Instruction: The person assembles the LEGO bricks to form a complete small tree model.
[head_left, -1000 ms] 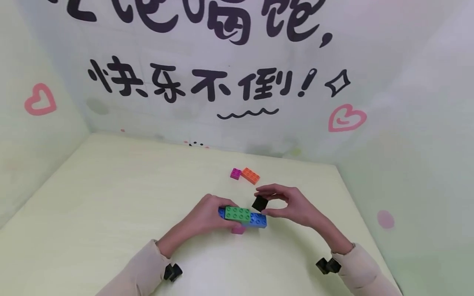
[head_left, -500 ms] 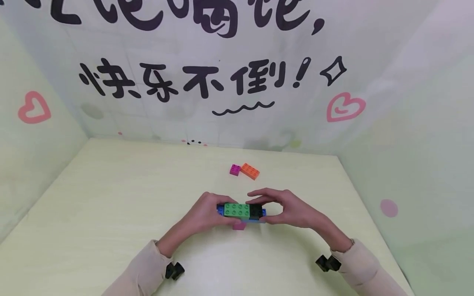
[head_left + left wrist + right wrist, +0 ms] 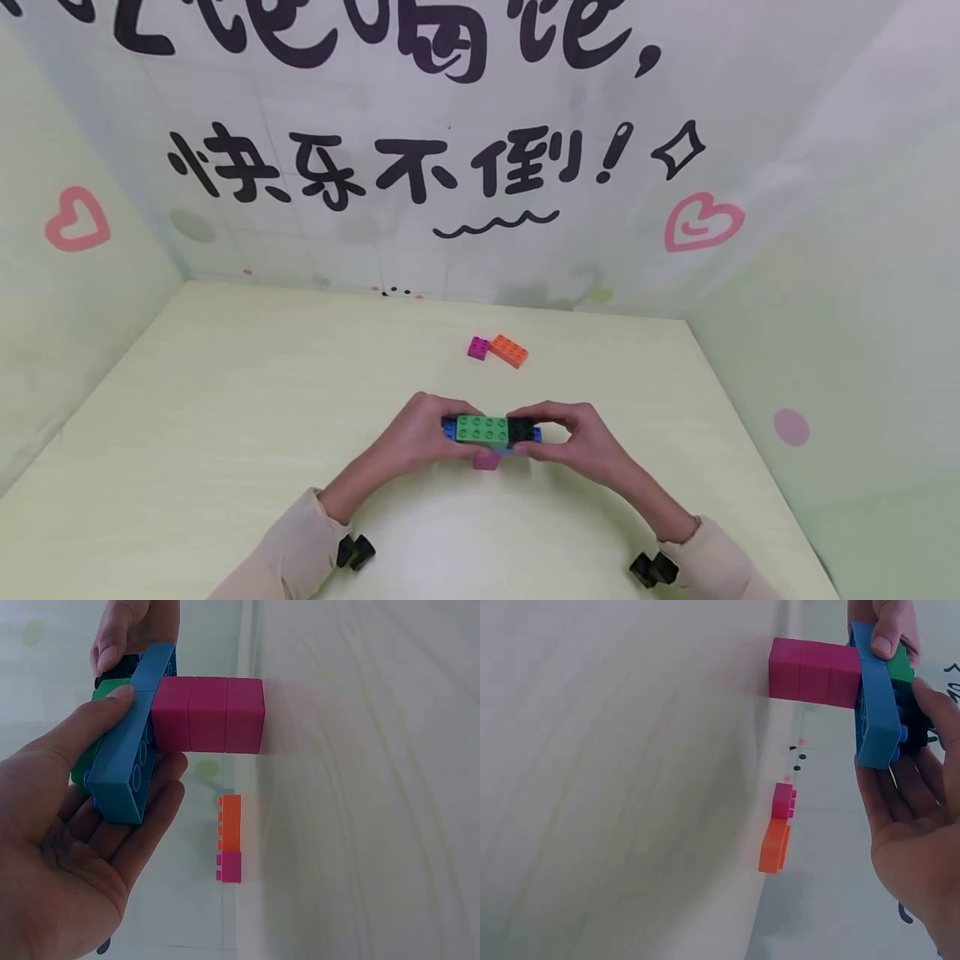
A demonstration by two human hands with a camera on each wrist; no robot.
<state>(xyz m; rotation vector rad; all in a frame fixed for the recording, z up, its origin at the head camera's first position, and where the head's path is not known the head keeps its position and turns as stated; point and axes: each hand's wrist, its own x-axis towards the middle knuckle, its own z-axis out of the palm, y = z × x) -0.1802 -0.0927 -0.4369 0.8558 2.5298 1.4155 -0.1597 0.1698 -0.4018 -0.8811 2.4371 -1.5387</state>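
A column of three pink bricks (image 3: 208, 715) stands on the table, with two blue bricks (image 3: 880, 720) laid end to end across its top. On the blue bricks sits a green eight-stud brick (image 3: 482, 429); a smaller black brick (image 3: 521, 430) is right against its right end. My left hand (image 3: 427, 429) grips the green brick and the blue brick under it from the left, thumb on the near side. From the right, my right hand (image 3: 585, 437) pinches the black brick between thumb and fingers. Blue studs show at both outer ends.
Farther back on the table (image 3: 262, 375) lie a small magenta brick (image 3: 478, 347) and an orange eight-stud brick (image 3: 509, 351), side by side. Walls printed with lettering and hearts rise behind and at both sides.
The black brick, held above the blue right end a second ago, has come down onto it beside the green brick. My right hand has since shifted slightly left; the left hand keeps its grip.
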